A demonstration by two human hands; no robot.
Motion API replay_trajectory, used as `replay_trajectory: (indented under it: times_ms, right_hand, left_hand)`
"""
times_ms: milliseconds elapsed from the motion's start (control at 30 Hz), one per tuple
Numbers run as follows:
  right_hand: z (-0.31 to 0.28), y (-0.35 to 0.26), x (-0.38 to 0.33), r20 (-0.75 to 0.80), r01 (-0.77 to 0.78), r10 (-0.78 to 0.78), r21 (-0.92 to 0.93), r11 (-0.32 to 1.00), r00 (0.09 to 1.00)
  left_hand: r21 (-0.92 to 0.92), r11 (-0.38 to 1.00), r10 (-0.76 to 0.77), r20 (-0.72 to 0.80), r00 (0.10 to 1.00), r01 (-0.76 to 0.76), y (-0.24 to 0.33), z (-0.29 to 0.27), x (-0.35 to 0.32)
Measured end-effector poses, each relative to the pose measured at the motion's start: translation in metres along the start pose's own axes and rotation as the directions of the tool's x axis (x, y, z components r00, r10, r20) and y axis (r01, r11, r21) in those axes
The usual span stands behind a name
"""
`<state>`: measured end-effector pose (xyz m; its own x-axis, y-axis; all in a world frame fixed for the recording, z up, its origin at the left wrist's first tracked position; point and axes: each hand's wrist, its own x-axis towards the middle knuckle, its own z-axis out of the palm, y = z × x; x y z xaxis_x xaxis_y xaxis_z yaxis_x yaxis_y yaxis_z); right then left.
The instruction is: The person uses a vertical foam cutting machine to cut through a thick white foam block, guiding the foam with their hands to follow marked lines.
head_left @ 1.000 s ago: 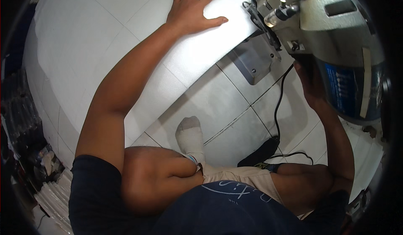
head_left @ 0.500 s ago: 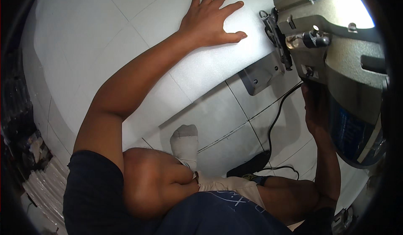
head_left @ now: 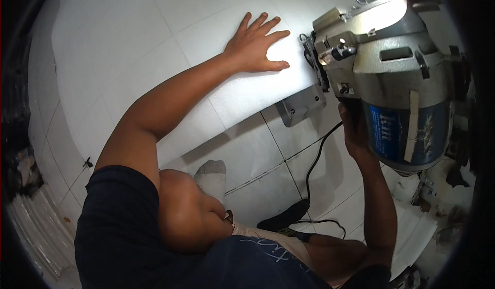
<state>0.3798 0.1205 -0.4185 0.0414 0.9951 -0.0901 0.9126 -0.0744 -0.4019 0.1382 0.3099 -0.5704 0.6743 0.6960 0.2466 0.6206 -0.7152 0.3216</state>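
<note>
Two hands in my head view, and honestly the left one is what makes me nervous from way over here. The left hand (head_left: 252, 49) is spread wide, palm down on the white foam sheet (head_left: 124, 67), fingertips toward the far side and thumb sticking out right, near the black bracket (head_left: 320, 67) on the machine (head_left: 394, 90). That machine, grey metal with a blue lower housing, stands at the sheet's right edge, its base plate (head_left: 301, 107) poking out from under the near side of the foam. The right hand (head_left: 352, 137) is up against the dark grip (head_left: 353, 109) on the machine's near side, but the body hides most of the fingers, so I can't tell how firmly it's closed. My worries: if the machine slides left and that thumb doesn't clear out, the two could meet, and I can't make out whether anything sharp is covered. Press too lightly on the foam and it could bunch against the bracket. Then there's the black cable (head_left: 309, 171) running over the tiled floor (head_left: 258, 139) toward the person's legs; a shifted leg could snag it and yank the machine off line. It looks top-heavy too, so a loose right grip might let it tip. Glare by the bracket doesn't help either, since it makes that gap easy to misjudge.
</note>
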Motion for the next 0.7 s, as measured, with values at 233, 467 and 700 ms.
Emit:
replay_trajectory:
  times_ms: [233,467,700]
  right_hand:
    - [0.017,0.012,-0.013,-0.133,0.070,-0.073,-0.025,0.997,0.989]
    - [0.020,0.001,-0.009,-0.053,-0.041,0.043,0.036,0.998,0.998]
    - [0.022,-0.003,-0.007,-0.008,-0.255,0.255,0.029,0.967,0.967]
  left_hand:
    - [0.007,0.963,-0.269,-0.044,0.962,0.269,-0.034,-0.031,0.008]
    - [0.218,0.896,-0.401,0.019,0.916,0.388,-0.044,-0.028,-0.008]
    - [0.221,0.909,-0.354,-0.034,0.934,0.353,-0.036,-0.019,-0.013]
